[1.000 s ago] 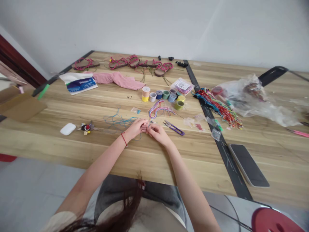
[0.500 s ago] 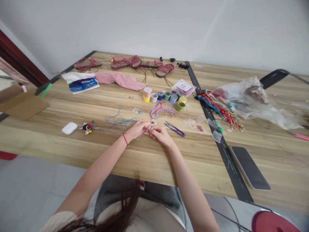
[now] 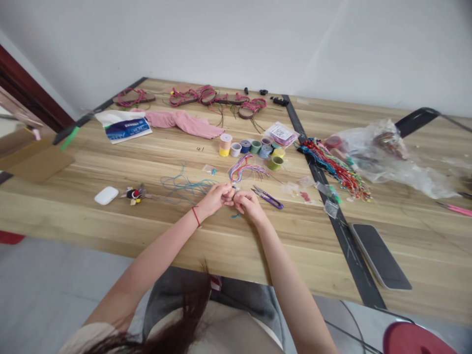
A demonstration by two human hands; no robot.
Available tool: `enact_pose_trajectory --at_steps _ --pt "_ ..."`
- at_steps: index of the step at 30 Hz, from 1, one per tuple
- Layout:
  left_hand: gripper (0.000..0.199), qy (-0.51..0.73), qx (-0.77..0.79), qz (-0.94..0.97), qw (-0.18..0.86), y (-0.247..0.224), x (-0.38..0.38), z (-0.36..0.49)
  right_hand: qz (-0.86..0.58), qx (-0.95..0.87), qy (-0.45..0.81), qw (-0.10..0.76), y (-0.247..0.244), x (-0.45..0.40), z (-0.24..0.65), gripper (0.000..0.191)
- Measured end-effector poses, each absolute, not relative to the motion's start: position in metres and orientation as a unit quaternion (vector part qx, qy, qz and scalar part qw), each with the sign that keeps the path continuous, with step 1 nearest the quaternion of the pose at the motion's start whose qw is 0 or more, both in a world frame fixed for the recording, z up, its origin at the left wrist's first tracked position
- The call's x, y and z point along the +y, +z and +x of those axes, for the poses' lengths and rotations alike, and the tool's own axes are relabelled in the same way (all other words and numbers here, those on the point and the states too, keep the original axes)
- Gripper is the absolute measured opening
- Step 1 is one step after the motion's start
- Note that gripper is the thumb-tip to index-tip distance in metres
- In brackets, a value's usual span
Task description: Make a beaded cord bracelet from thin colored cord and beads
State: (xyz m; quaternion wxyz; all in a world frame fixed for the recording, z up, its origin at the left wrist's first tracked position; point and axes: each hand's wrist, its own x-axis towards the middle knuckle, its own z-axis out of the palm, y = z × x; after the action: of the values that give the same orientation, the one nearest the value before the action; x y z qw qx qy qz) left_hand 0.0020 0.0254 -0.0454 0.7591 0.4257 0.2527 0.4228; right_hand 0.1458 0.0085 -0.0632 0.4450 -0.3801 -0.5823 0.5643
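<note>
My left hand [image 3: 219, 196] and my right hand [image 3: 249, 203] meet over the middle of the table, fingertips pinched close together. Between them runs a thin blue cord, mostly hidden by the fingers; a short blue bit [image 3: 236, 215] of it shows just below. Loose blue cords [image 3: 184, 185] spread over the wood to the left of my left hand. Purple-handled thread snips [image 3: 268, 197] lie just right of my right hand. Beyond the fingers rests a bundle of pink, white and purple cords [image 3: 241, 168], with a small bag of blue beads [image 3: 212, 170] beside it.
Several thread spools [image 3: 255, 146] stand farther back. At right lie a heap of coloured cords [image 3: 339, 169], a clear plastic bag [image 3: 391, 152] and a phone [image 3: 381, 255]. On the left are a white case [image 3: 106, 195] and keys [image 3: 133, 194]. Corded sandals [image 3: 184, 97] line the back.
Both hands have shifted slightly to the right and regripped, the left wrist turning a little. A short blue cord bit now shows below the fingers.
</note>
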Motion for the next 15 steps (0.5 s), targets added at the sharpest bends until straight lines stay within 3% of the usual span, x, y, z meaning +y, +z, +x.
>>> enact_pose_trajectory --at_steps 15 --pt "0.027 0.451 0.286 0.348 0.771 -0.054 0.038 -0.006 -0.382 -0.614 0.548 0.42 -0.06 0.007 0.142 0.039"
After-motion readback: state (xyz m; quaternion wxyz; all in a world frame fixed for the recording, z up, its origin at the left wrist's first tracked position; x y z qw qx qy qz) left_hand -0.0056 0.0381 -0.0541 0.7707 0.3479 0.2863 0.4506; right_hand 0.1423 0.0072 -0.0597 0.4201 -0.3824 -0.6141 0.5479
